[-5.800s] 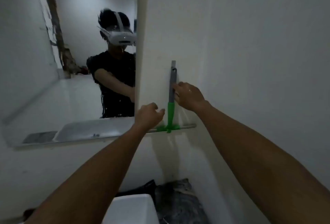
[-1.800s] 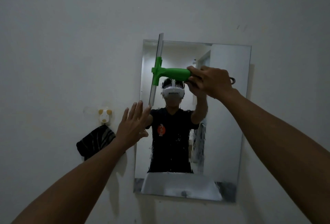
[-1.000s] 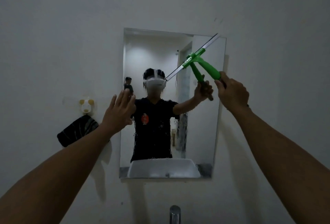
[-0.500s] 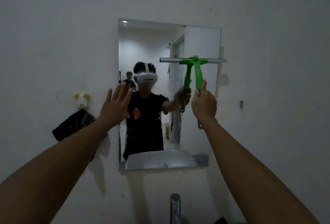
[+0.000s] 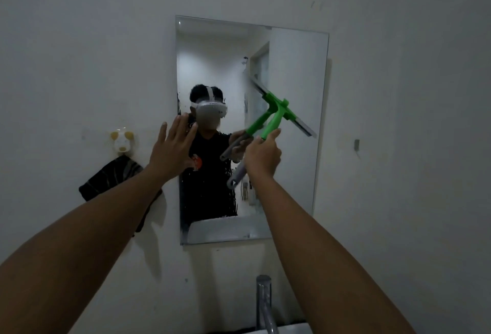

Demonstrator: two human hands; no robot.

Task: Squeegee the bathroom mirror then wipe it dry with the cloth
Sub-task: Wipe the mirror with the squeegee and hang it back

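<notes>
Green plastic squeegee with grey handle end [image 5: 276, 118] gripped in right hand [image 5: 263, 156], blade tilted against right half of frameless rectangular wall mirror [image 5: 297, 174]. Droplets visible lower left of glass: squeegeeing judged partway. Left hand [image 5: 171, 151] flat, fingers spread, at mirror's left edge. Dark striped cloth [image 5: 111, 176] hanging on wall hook, untouched (drying pending). No containers apart from white basin corner [image 5: 295, 329], contents unseen.

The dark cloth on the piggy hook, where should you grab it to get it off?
Best guess: grip the dark cloth just under the pig-shaped hook, where it bunches into a narrow neck, and lift it up and off. Come from the front with the left hand, which is open and nearest. The right hand holds the squeegee. The lower folds hang loose and would only drag.
</notes>
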